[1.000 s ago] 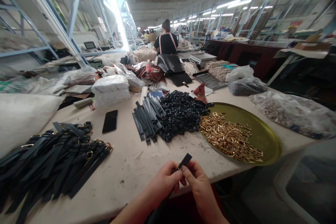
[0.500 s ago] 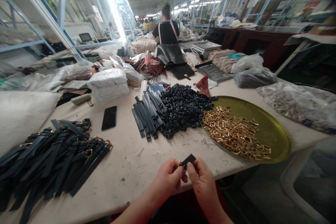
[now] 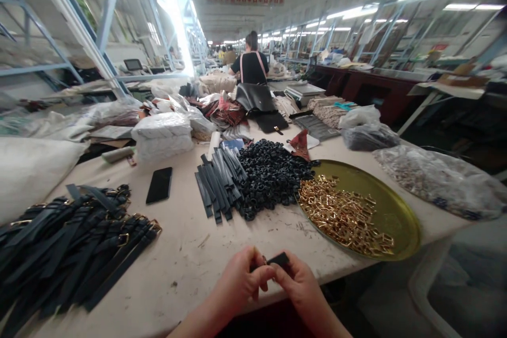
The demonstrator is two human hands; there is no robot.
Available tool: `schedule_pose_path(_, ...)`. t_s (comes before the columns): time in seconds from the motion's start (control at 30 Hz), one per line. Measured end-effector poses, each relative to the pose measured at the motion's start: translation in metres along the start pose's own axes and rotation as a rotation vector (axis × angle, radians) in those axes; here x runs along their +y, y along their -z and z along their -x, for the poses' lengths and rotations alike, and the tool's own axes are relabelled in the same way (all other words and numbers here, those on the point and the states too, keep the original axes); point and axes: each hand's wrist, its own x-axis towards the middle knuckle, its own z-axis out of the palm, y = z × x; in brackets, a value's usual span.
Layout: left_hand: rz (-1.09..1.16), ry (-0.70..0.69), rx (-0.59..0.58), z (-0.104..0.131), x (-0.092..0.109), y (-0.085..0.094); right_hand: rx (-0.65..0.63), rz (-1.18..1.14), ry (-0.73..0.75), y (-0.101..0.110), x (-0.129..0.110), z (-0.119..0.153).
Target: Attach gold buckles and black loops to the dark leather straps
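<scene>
Near the table's front edge, my left hand (image 3: 243, 280) and my right hand (image 3: 297, 281) meet, both closed on one short black strap (image 3: 279, 259). A bit of gold metal shows at my left fingertips; most of the strap is hidden by the fingers. Beyond my hands lie a pile of small black loops (image 3: 269, 174) and flat dark strips (image 3: 216, 185). To the right, a round golden tray (image 3: 400, 222) holds gold buckles (image 3: 340, 214). Black straps with gold buckles (image 3: 83, 243) are heaped at the left.
A black phone (image 3: 159, 185) lies left of the strips. Farther back are a plastic-wrapped white bundle (image 3: 162, 134), a black bag (image 3: 255, 97) and red scraps. Plastic bags (image 3: 439, 179) line the right side. A person (image 3: 251, 63) is beyond the table, back turned.
The view has tilted up and shifted slightly. My hands have drawn closer together around the strap, and the strap lies flatter and shows less between the fingers.
</scene>
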Motion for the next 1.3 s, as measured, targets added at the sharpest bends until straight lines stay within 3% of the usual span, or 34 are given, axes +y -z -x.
schedule_pose_path(0.07, 0.007, -0.086, 0.004, -0.003, 0.002, 0.001, -0.091, 0.089, 0.045, 0.013, -0.005, -0.012)
schedule_pose_path(0.1, -0.018, -0.116, -0.007, -0.004, 0.003, 0.001, -0.075, 0.205, 0.066, 0.023, -0.008, -0.022)
schedule_pose_path(0.23, -0.087, -0.107, 0.014, -0.008, 0.001, -0.001, 0.31, 0.891, 0.121, 0.059, -0.02, -0.076)
schedule_pose_path(0.37, -0.012, -0.104, 0.076, -0.014, -0.007, -0.004, 0.41, 1.089, 0.086, 0.071, -0.021, -0.118)
schedule_pose_path(0.47, -0.016, -0.073, 0.074, -0.016, -0.012, -0.002, 0.412, 1.161, 0.079, 0.069, -0.014, -0.127)
schedule_pose_path(0.77, 0.061, -0.077, 0.142, -0.022, -0.01, 0.004, 0.369, 1.139, 0.123, 0.078, -0.007, -0.105)
schedule_pose_path(0.93, 0.05, -0.072, 0.125, -0.026, -0.015, 0.005, 0.258, 1.101, 0.167, 0.068, -0.005, -0.101)
schedule_pose_path(1.07, 0.03, -0.039, 0.131, -0.023, -0.015, 0.005, 0.245, 1.04, 0.141, 0.062, -0.001, -0.111)
schedule_pose_path(1.23, 0.02, -0.041, 0.171, -0.02, -0.007, 0.011, 0.14, 0.84, 0.119, 0.057, -0.008, -0.1)
schedule_pose_path(1.3, 0.012, -0.072, 0.213, -0.021, -0.003, 0.012, 0.037, 0.559, 0.054, 0.049, -0.012, -0.084)
